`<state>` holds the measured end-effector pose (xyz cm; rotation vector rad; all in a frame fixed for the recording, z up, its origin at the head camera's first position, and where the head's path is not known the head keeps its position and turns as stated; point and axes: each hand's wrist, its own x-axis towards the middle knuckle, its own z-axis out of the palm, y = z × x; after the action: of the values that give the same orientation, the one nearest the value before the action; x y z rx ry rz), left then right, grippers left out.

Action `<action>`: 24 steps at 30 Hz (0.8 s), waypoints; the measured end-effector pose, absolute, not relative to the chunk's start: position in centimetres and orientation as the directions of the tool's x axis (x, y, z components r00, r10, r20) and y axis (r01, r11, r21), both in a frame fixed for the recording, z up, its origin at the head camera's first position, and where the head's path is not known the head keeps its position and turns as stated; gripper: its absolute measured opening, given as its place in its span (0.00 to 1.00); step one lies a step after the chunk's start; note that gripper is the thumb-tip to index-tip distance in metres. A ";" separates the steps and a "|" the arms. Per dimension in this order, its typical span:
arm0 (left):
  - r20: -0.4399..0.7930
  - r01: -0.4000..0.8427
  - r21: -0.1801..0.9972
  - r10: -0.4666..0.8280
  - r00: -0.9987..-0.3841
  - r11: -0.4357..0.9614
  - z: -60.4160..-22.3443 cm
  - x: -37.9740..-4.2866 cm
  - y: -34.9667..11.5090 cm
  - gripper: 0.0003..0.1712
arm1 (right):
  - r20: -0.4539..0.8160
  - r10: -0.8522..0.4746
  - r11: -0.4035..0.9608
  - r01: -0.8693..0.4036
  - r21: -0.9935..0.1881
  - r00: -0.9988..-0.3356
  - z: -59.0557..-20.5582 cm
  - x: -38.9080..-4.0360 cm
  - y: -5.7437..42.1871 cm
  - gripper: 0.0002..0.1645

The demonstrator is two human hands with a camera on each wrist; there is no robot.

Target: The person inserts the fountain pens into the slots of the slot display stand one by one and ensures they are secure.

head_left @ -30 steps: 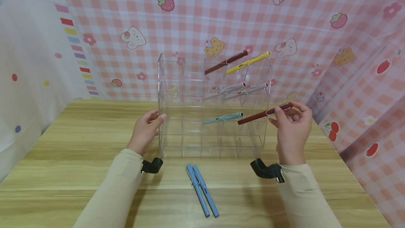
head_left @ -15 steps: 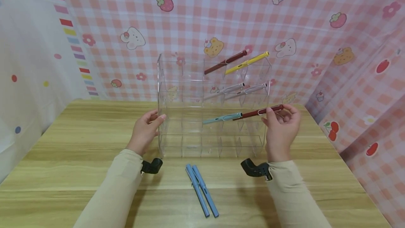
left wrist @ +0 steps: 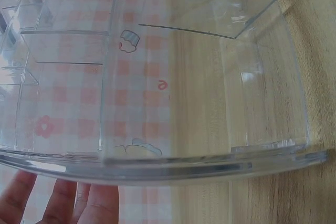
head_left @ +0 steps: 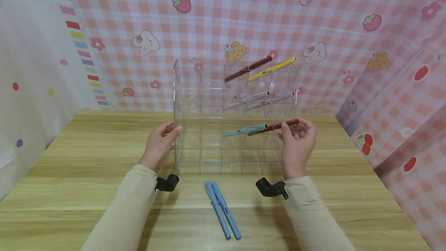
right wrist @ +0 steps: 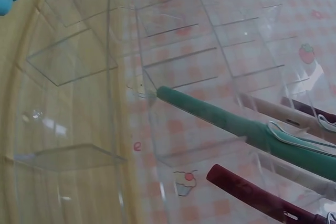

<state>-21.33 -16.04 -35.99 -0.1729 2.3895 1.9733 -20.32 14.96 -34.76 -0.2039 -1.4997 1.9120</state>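
My right hand (head_left: 299,144) pinches a dark red fountain pen (head_left: 273,127) near its cap end, at the right side of a clear acrylic rack (head_left: 211,162). The pen slants down to the left, its lower end behind a teal fountain pen (head_left: 245,130) resting on the rack's third tier. In the right wrist view the dark red pen's end (right wrist: 247,190) lies beside the teal one (right wrist: 226,121). My left hand (head_left: 159,144) touches the rack's left side panel; in the left wrist view its fingers (left wrist: 60,200) meet the panel from outside.
Two blue fountain pens (head_left: 223,210) lie side by side on the wooden table (head_left: 87,189) before the rack. Higher tiers hold another dark red pen (head_left: 248,69), a yellow pen (head_left: 273,69) and two pale lilac pens (head_left: 249,100). A pink checked cloth (head_left: 209,26) hangs behind.
My right hand has moved left with the dark red pen, whose lower end has passed behind the teal pen. The left hand and the rack have stayed put.
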 end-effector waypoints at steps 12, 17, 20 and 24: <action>-0.100 -0.109 0.976 -0.056 -0.993 0.189 -35.9 -21.3 -16.1 0.36 | 0.263 0.595 -0.108 -0.400 -0.910 -0.759 -35.6 -20.7 14.0 0.20; -0.102 -0.111 0.976 -0.055 -0.993 0.188 -35.9 -21.2 -16.1 0.36 | 0.265 0.591 -0.098 -0.394 -0.914 -0.762 -35.9 -20.8 13.9 0.20; -0.103 -0.111 0.976 -0.056 -0.993 0.188 -35.9 -21.2 -16.0 0.36 | 0.270 0.587 -0.083 -0.389 -0.917 -0.763 -35.9 -20.7 13.8 0.20; -0.104 -0.114 0.975 -0.060 -0.993 0.189 -35.8 -21.2 -16.0 0.36 | 0.286 0.570 -0.060 -0.386 -0.921 -0.770 -35.9 -20.5 13.8 0.20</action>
<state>-21.24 -16.01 -35.83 -0.1750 2.3889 1.9668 -20.52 13.81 -35.90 -0.2005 -1.5720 1.8932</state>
